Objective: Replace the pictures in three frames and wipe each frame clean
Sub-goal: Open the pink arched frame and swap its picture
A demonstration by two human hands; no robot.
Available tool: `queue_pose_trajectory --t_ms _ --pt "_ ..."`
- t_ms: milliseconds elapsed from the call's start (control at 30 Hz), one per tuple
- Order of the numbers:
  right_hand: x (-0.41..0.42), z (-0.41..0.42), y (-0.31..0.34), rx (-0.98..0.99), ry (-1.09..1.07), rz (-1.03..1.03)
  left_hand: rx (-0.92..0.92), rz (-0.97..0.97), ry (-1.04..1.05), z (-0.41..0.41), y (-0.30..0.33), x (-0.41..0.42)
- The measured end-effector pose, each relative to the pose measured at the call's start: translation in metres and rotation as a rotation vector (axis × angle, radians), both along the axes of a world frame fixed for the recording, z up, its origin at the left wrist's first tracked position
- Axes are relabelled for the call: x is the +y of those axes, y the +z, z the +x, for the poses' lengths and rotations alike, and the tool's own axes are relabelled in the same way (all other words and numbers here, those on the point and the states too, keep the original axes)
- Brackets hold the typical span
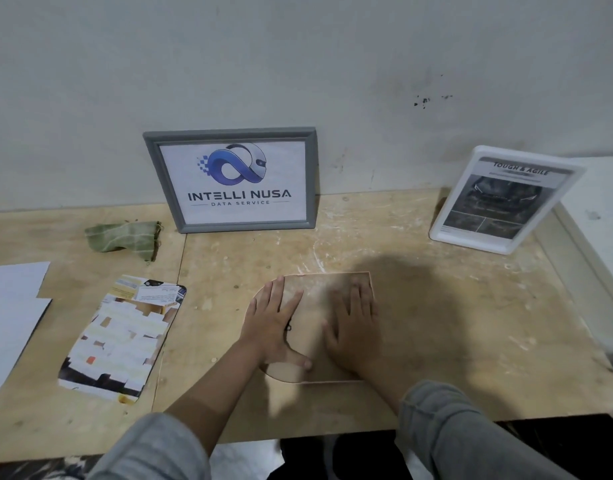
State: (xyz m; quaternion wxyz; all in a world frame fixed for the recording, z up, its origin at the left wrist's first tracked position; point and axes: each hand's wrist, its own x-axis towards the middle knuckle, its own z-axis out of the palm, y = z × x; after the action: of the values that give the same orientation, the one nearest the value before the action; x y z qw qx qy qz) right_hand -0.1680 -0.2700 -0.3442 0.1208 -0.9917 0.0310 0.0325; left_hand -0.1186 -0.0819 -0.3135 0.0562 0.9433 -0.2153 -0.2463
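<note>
**A:** What are the fingers doing?

**B:** I see the left hand (274, 320) lying flat, fingers (276, 289) straight and spread, pressing on a brown backing board (312, 317) that lies face down on the worktop (436, 323); its thumb reaches toward the board's near edge. The right hand (355, 327) rests flat on the same board just beside it, fingers extended, gripping nothing. Both sleeves are grey.

**A:** And around that board?

**B:** Left of the board lies a loose printed picture (121, 337), and further left some white sheets (14, 306). Behind that picture, away from me, sits a crumpled green cloth (125, 239). Straight behind the board a grey frame (232, 180) leans on the wall, showing an "INTELLI NUSA" logo. Behind the board to its right stands a white frame (506, 199), tilted back, headed "TOUGH & AGILE".
</note>
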Motion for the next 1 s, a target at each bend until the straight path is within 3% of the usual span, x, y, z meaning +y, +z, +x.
queue_pose_trajectory --t_ms 200,300,433,667,833,1000 --pt "-0.002 0.001 0.000 0.115 0.039 0.009 0.045 0.068 -0.110 0.009 0.007 0.001" --pt "-0.017 0.006 0.006 0.236 0.175 0.005 0.111 0.160 -0.240 0.024 0.017 0.012" --pt "-0.032 0.007 0.023 0.449 0.352 -0.039 0.116 0.161 -0.257 0.026 0.015 0.018" --pt "-0.030 0.003 0.023 0.423 0.341 -0.042 0.103 0.083 -0.242 0.021 0.009 0.022" --pt "-0.032 -0.002 0.031 0.419 0.307 -0.006 0.107 -0.050 -0.072 0.007 0.010 0.032" --pt "-0.016 -0.038 0.028 0.312 -0.043 0.058 0.029 -0.260 0.421 -0.038 0.004 0.039"
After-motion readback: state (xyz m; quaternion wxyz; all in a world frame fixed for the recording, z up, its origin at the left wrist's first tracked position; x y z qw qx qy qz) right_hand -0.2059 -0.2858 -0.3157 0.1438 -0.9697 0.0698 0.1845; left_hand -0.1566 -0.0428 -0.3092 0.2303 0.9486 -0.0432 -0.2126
